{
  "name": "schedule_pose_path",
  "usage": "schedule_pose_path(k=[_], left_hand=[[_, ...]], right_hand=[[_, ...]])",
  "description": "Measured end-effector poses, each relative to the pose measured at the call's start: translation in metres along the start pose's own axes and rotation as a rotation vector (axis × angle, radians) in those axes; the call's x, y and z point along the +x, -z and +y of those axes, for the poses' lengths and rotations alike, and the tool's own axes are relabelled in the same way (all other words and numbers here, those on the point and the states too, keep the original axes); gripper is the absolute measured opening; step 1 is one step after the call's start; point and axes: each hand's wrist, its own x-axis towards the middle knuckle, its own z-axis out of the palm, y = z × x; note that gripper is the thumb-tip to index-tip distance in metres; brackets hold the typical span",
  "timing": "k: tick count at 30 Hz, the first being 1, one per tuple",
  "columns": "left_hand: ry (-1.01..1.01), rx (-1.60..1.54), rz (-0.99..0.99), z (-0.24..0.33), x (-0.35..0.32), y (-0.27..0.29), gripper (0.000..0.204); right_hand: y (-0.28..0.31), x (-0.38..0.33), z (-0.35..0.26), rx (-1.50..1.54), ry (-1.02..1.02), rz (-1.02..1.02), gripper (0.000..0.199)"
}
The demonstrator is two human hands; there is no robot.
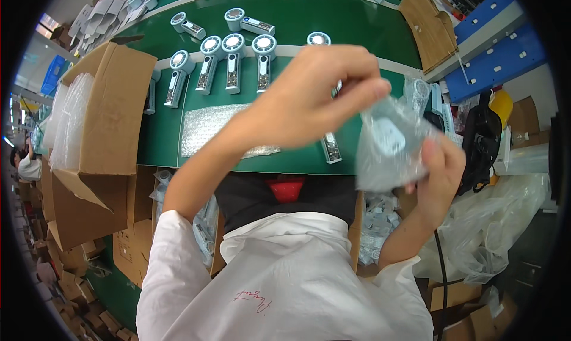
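Note:
A clear plastic bag (380,156) with a pale blue and white object (389,136) inside is held up at the table's right front. The object's kind is hard to make out through the plastic. My left hand (324,94) pinches the upper edge of the bag between thumb and fingers. Lower on its right side, my right hand (440,171) closes around the bag. Behind my left forearm a bubble wrap sheet (205,127) lies flat on the table. Light blue handheld fans (234,64) lie in a row beyond it; one fan (332,148) is partly covered by my left hand.
An open cardboard box (116,115) with bubble wrap bags (71,121) stands at the left of the green table (351,20). More handheld fans (253,24) lie farther back. Bagged items (416,94) sit at the right edge, beside a black bag (480,142). Below are bins of bagged pieces (377,222).

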Motion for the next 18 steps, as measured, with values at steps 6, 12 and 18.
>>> schedule_pose_path(k=[6, 12, 18], left_hand=[[0.071, 0.998, 0.192, -0.164, 0.047, 0.083, 0.03], [0.905, 1.18, -0.177, -0.293, 0.023, 0.158, 0.081], [0.67, 1.037, -0.206, -0.322, 0.007, 0.183, 0.074]], right_hand=[[0.045, 0.083, 0.034, -0.226, 0.369, 0.049, 0.015], [0.085, 0.107, 0.129, -0.107, 0.208, 0.179, 0.018], [0.097, 0.081, 0.162, -0.463, 0.234, 0.147, 0.014]])
